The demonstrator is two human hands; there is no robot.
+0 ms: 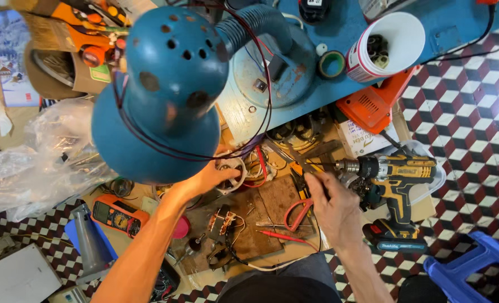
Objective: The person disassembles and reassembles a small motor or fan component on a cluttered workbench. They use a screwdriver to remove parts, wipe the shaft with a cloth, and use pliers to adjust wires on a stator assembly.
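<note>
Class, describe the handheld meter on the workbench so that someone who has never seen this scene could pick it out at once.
Start at the big blue domed lamp shade that fills the upper left. Just below its lower edge, left of the person's outstretched left forearm, the multimeter lies flat on the bench. Its orange casing, grey display and round dial set it apart from the clear plastic bag and the grey funnel-shaped piece beside it.

Looks like a home repair workshop set up right on a checkered tile floor (474,112). A yellow cordless drill (398,185) sits just right of the right hand (333,210), an orange multimeter (117,216) left of the left arm, a blue desk lamp (165,95) above both, loose wires everywhere.
</note>
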